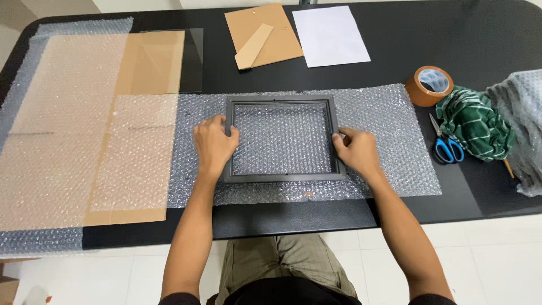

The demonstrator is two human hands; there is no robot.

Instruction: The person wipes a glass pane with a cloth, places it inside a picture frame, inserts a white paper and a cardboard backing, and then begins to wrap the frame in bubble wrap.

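Gripping both short sides of the dark picture frame (281,139): left hand (214,144) curled over the left rail, right hand (355,151) over the right rail, fingers of each closed on the moulding, thumbs on top. Frame is empty, lying flat at frame centre on a bubble wrap sheet (384,130), bubbles visible through the opening. Judgement: keep the hold even on both rails, move it level, edges square to the sheet, no dragging so the wrap doesn't bunch.

Left of frame: cardboard panels under a second bubble wrap layer (62,130), with what looks like a glass pane (189,62) at their upper right. Right side: blue-handled scissors (446,146), green patterned cloth (474,124), roll of brown tape (430,85), more crumpled wrap (522,118) at the edge. Top centre: brown backing board with stand flap (262,35), white paper sheet (330,35). All on a black table (451,34).
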